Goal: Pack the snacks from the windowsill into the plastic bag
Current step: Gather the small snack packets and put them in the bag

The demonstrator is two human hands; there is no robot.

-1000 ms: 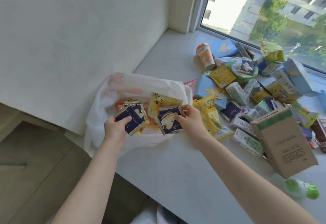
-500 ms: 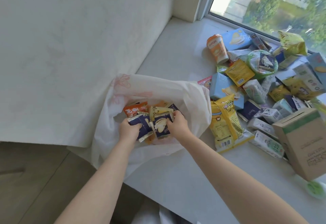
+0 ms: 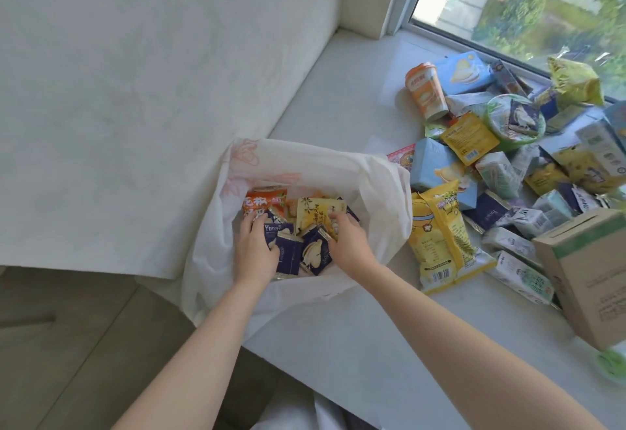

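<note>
1. Plastic bag (image 3: 382, 192): white, mouth open, sits on the windowsill (image 3: 338, 345) w/ its near-left side hanging over the sill edge.
2. Left hand (image 3: 255, 250): inside the bag, left half, fingers laid over the navy packets (image 3: 288, 256). Can't tell if it grips them or just rests on top.
3. Right hand (image 3: 347, 243): inside the bag, right half, fingertips bent down onto a pale yellow packet (image 3: 316, 212), w/ one navy packet just under the palm. Real grip or only touch, can't tell.
4. Also in the bag: orange packet (image 3: 262, 202) at the far-left inside, partly under the other packets.
5. Snacks not packed yet: all right of the bag, on the sill.
   - Big yellow bag (image 3: 437, 236) lies flat just beside the bag's right wall.
   - Light blue box (image 3: 430, 165) right of the bag & a bit farther back, touching the yellow bag's top.
   - Orange cup (image 3: 425, 94) on its side, well beyond the bag, far-right.
   - Mixed pile (image 3: 508, 145) of small cartons & pouches farther right of the bag.
6. Cardboard box (image 3: 589, 277): far right of the bag, tilted, by the frame edge.
</note>
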